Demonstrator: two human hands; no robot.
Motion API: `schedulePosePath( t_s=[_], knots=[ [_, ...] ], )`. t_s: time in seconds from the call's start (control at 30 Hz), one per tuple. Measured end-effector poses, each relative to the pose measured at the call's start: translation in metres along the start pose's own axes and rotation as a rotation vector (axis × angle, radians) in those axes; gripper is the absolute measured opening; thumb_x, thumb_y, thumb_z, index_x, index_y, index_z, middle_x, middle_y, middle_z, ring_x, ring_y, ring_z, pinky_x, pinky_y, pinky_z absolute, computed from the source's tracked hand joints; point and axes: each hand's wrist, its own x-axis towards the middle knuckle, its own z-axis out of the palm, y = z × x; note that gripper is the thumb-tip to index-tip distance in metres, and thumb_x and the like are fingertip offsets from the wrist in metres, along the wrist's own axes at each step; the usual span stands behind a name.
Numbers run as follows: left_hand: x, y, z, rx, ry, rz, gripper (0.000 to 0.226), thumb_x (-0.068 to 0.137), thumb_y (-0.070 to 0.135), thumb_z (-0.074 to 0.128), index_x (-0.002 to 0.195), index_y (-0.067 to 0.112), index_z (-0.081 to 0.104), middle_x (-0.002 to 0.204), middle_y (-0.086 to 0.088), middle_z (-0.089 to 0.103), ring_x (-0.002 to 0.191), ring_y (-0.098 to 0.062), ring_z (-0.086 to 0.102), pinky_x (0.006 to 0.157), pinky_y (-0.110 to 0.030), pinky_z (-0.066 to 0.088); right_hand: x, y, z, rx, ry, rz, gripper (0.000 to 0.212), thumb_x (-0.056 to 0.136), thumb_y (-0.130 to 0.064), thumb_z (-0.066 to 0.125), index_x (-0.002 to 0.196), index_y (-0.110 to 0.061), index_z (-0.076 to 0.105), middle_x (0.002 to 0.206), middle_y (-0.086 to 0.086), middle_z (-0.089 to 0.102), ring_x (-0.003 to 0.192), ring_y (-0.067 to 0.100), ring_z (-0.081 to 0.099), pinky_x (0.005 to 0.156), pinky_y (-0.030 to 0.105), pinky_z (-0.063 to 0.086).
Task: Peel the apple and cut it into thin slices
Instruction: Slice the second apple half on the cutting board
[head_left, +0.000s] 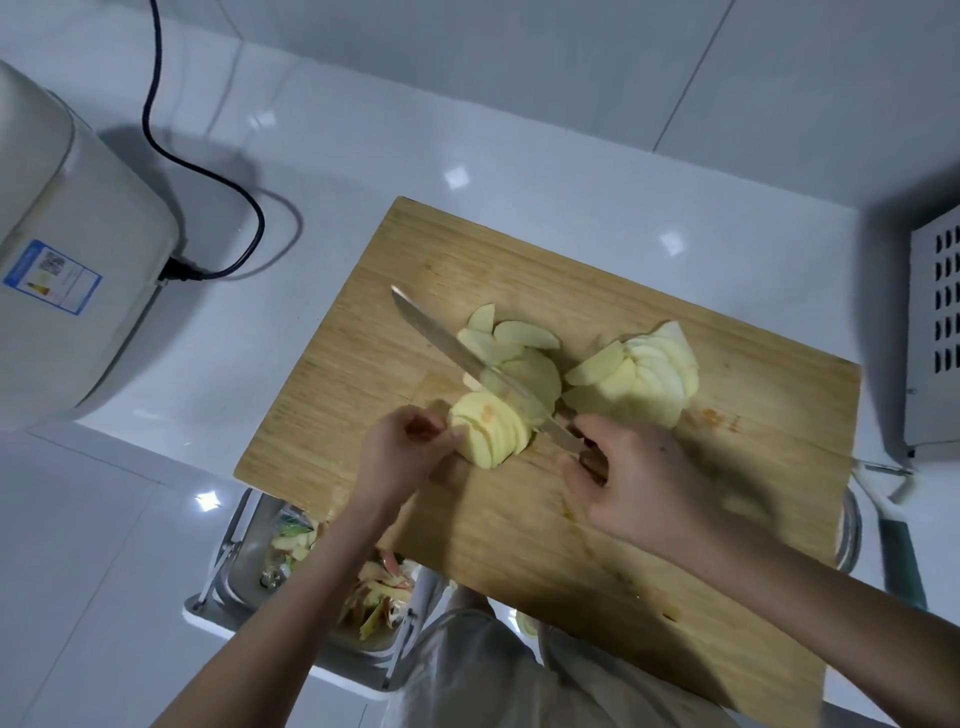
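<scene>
The white counter (130, 519) carries a wooden board (467, 260) and a cream appliance (67, 260) (black cord (208, 171)).

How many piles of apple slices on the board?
3: near pile held by the left hand, middle pile under the knife, right pile fanned out. Slices underneath may be hidden.

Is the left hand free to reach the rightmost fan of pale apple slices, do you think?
Probably not: the left hand holds a peeled apple piece, and the long steel knife lies between.
</scene>
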Motion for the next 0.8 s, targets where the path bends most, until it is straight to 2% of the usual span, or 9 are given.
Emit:
schedulePosePath(
  t_s=[0.07,0.13,0.23,0.33,0.4,0.47,0.53,0.67,0.8],
  knots=[
    [0.003,0.009,-0.018,-0.038,0.129,-0.017,0.017,0.083,0.024,0.070,0.082,0.009,0.065,0.077,-0.005,0.065,0.069,-0.019,0.058,0.057,-0.029,0.046,-0.005,0.007,-0.009,-0.018,0.020,-0.019,0.016,0.075,-0.016,0.070,0.089,-0.012,0.063,0.061,-0.009,0.055,0.047,0.006,0.050,0.041,0.016,0.036],
    [0.006,0.023,-0.038,-0.095,0.410,0.002,0.012,0.085,0.019,0.065,0.082,0.008,0.062,0.072,0.002,0.059,0.065,-0.013,0.053,0.056,-0.024,0.039,-0.008,0.015,-0.014,-0.073,0.007,-0.006,0.023,0.070,-0.017,0.071,0.090,-0.016,0.061,0.070,-0.006,0.063,0.056,0.014,0.059,0.046,0.025,0.047],
    [-0.003,0.050,-0.052,-0.119,0.731,0.161,0.004,0.084,0.016,0.057,0.085,0.012,0.057,0.072,0.010,0.053,0.065,-0.004,0.050,0.063,-0.022,0.038,-0.010,0.022,-0.016,-0.216,0.005,-0.060,0.030,0.062,-0.016,0.077,0.082,-0.016,0.055,0.064,-0.003,0.062,0.053,0.017,0.058,0.038,0.021,0.036],
    [-0.020,0.073,-0.029,0.170,0.430,0.590,0.007,0.087,0.025,0.059,0.088,0.019,0.062,0.083,0.007,0.057,0.076,-0.004,0.052,0.067,-0.019,0.041,-0.012,0.022,-0.014,-0.313,0.054,-0.104,0.044,0.043,-0.014,0.088,0.075,-0.014,0.057,0.057,-0.005,0.057,0.043,0.013,0.052,0.045,0.004,0.008],
    [-0.022,0.072,0.000,0.430,0.077,0.841,0.027,0.085,0.040,0.057,0.098,0.020,0.069,0.094,0.003,0.061,0.086,-0.013,0.054,0.074,-0.026,0.045,-0.012,0.022,-0.013,-0.342,0.081,-0.142,0.048,0.040,-0.017,0.091,0.075,-0.014,0.058,0.058,-0.004,0.059,0.044,0.013,0.054,0.050,0.003,0.003],
    [-0.017,0.065,0.023,0.567,-0.125,0.932,0.042,0.079,0.050,0.055,0.108,0.022,0.069,0.100,0.001,0.061,0.092,-0.020,0.053,0.080,-0.035,0.048,-0.014,0.022,-0.014,-0.373,0.083,-0.163,0.048,0.039,-0.019,0.091,0.073,-0.013,0.058,0.057,-0.004,0.058,0.042,0.014,0.053,0.045,0.007,0.002],
    [-0.012,0.061,0.033,0.563,-0.190,0.896,0.049,0.078,0.056,0.054,0.114,0.026,0.067,0.102,0.000,0.057,0.094,-0.021,0.051,0.083,-0.038,0.046,-0.015,0.024,-0.014,-0.416,0.095,-0.188,0.045,0.040,-0.019,0.090,0.070,-0.015,0.057,0.056,-0.003,0.057,0.040,0.014,0.052,0.038,0.017,0.010],
    [-0.012,0.059,0.047,0.513,-0.161,0.948,0.044,0.086,0.054,0.049,0.119,0.029,0.065,0.101,-0.002,0.054,0.095,-0.020,0.049,0.082,-0.038,0.043,-0.018,0.029,-0.010,-0.400,0.125,-0.224,0.041,0.046,-0.018,0.088,0.074,-0.014,0.058,0.062,-0.002,0.061,0.045,0.015,0.056,0.040,0.017,0.026],
    [-0.010,0.056,0.057,0.556,-0.114,0.970,0.043,0.088,0.050,0.046,0.120,0.029,0.065,0.101,-0.004,0.051,0.097,-0.022,0.046,0.079,-0.038,0.037,-0.019,0.032,-0.009,-0.393,0.159,-0.247,0.042,0.044,-0.019,0.089,0.071,-0.014,0.058,0.061,-0.002,0.061,0.045,0.015,0.056,0.044,0.015,0.025]
  ],
)
